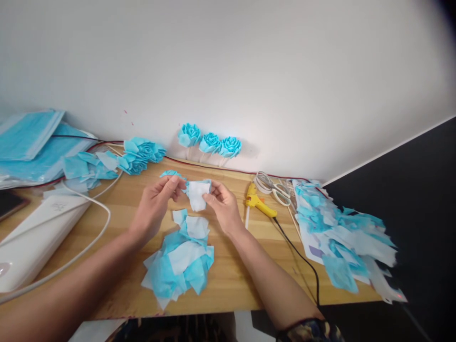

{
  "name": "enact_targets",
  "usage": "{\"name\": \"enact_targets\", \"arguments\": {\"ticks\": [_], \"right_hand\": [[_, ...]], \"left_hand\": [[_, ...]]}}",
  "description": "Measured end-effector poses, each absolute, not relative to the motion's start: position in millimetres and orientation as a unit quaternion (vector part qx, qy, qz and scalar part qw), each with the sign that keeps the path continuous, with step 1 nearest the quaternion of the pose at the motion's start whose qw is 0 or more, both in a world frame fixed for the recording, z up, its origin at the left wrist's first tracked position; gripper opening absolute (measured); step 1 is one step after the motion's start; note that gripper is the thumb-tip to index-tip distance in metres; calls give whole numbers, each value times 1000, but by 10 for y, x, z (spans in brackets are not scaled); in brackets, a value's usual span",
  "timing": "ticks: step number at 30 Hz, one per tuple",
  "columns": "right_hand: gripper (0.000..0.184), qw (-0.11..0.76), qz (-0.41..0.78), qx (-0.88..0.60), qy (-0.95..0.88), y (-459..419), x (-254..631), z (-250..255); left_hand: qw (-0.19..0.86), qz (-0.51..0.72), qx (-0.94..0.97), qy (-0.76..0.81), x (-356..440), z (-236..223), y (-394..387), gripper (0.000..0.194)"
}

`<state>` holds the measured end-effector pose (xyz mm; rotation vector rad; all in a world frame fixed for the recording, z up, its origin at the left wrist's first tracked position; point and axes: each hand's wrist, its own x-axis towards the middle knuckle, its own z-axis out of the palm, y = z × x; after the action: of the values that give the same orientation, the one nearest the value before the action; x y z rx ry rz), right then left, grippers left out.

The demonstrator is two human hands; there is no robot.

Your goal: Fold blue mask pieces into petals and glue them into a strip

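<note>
Between my two hands, above the table, is a small white and pale blue fabric petal (pixel 198 195). My right hand (pixel 225 207) pinches its right edge between thumb and fingers. My left hand (pixel 156 203) has thumb and fingers pressed together at the petal's left edge. Just behind the left fingers shows part of a blue fabric flower (pixel 173 174); whether it lies on the table or touches the hand, I cannot tell. Below my hands a loose pile of blue and white fabric petals (pixel 183 266) lies on the wooden table (pixel 235 289).
Three blue flowers on sticks (pixel 210 142) lean against the wall. More flowers (pixel 140 154) lie left, near packed blue sheets (pixel 32 137) and a white device (pixel 42 242). Rightward are a yellow glue gun (pixel 259 201) with a black cord, scissors (pixel 281 194) and heaped fabric scraps (pixel 338 232).
</note>
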<state>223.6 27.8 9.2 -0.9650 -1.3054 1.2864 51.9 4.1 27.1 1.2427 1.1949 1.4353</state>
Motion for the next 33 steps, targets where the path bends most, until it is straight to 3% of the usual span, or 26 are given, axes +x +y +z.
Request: {"name": "enact_targets", "arguments": {"ticks": [6,10,19,26,33], "right_hand": [[36,519,560,-391,-513,270,2215,81],[36,521,574,-383,-502,270,2211,77],[42,507,589,-400,-486,310,2241,8],[59,484,657,-341,-466,350,2291,-3],[103,445,632,-352,-528,286,2209,-22]], "left_hand": [[508,532,500,458,542,239,74,42],[552,492,500,451,562,212,81,26],[499,516,492,493,523,167,137,28],[465,519,499,515,497,153,172,26],[338,459,625,533,556,180,69,18]]}}
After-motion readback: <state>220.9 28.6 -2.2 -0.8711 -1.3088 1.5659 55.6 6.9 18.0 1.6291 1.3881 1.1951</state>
